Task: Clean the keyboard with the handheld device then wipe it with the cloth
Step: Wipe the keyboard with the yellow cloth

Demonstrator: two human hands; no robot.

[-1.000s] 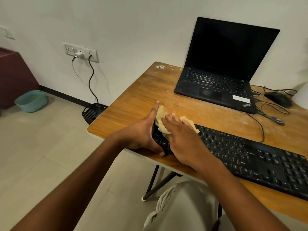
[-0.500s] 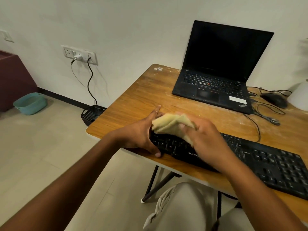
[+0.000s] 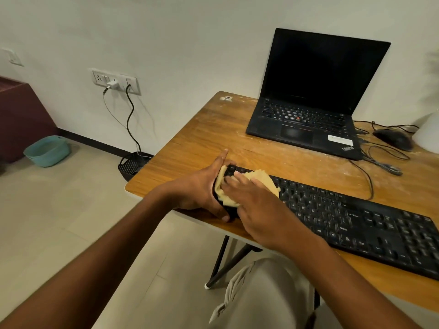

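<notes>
Left grip: my left hand cups the left end of the keyboard, thumb curled round its near corner, fingers straight along the end edge and pointing away from me. Grasping the keyboard.
Right grip: my right hand lies on the cloth, fingers fairly straight and spread, pressing it flat on the keys. Released, not clenched; palm down.
Cloth: pale yellow, crumpled, on the keyboard's left end, touching both hands; part of it is hidden under my right hand.
Keyboard: black, lying flat on the surface, slanted from its left end near the front edge off to my right.
Laptop: beyond the keyboard, lid up, screen dark.
Mouse: beyond the keyboard's right half, just right of the laptop, among cables.
</notes>
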